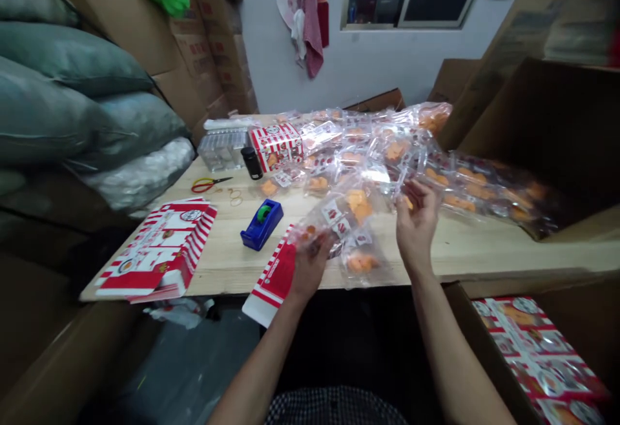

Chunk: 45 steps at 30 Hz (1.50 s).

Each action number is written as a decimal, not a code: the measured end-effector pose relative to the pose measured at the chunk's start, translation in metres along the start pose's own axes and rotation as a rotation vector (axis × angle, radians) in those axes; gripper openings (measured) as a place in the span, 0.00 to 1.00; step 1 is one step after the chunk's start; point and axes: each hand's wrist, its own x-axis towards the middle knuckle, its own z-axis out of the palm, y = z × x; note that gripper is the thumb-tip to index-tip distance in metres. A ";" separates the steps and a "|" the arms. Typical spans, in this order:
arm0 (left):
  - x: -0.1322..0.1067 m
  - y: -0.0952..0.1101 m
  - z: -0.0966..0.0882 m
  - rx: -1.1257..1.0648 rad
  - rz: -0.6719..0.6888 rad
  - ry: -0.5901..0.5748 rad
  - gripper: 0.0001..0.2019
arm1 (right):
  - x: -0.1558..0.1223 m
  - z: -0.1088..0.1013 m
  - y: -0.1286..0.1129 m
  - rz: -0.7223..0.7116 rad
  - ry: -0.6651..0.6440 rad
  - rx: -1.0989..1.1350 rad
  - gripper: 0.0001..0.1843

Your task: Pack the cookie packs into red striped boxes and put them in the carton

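My left hand [312, 263] is closed on a clear plastic bag [334, 212] with orange pieces and small printed packets inside. Under that hand lies a flat red-and-white printed carton [278, 273], jutting over the table's front edge. Another clear bag [362, 262] with orange pieces rests just right of my left hand. My right hand [419, 218] is raised at the near side of the bag pile [397, 150], its fingers curled together. A bit of orange shows by its fingertips, but what they hold is blurred.
A blue tape dispenser [261, 225], scissors [210, 184], a black jar [252, 163] and a striped box [277, 147] stand on the table. Flat striped cartons [165, 244] are stacked at left. An open cardboard box [547, 134] borders the right; printed boxes [542, 354] fill another below.
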 end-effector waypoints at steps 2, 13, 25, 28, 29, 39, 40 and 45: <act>-0.003 0.003 -0.018 -0.180 -0.037 0.090 0.17 | -0.033 -0.005 0.010 0.011 -0.230 -0.120 0.18; -0.073 0.045 -0.136 -0.194 0.018 0.625 0.23 | -0.057 -0.011 0.088 -0.161 -0.725 -0.710 0.27; -0.163 0.054 -0.210 -0.159 -0.070 0.965 0.33 | -0.090 0.141 -0.004 -0.639 -1.659 -0.344 0.67; -0.172 0.043 -0.210 -0.133 -0.093 0.935 0.33 | -0.084 0.131 0.016 -0.591 -1.580 -0.328 0.67; -0.174 0.038 -0.208 -0.119 -0.102 0.931 0.32 | -0.083 0.124 0.021 -0.573 -1.539 -0.327 0.67; -0.152 0.011 -0.205 -0.001 -0.398 0.481 0.31 | -0.100 0.090 0.033 -0.508 -1.345 -0.347 0.62; -0.147 0.014 -0.210 0.029 -0.416 0.426 0.30 | -0.100 0.091 0.033 -0.508 -1.349 -0.344 0.62; -0.121 0.029 -0.229 0.138 -0.434 0.109 0.25 | -0.096 0.089 0.026 -0.509 -1.382 -0.355 0.61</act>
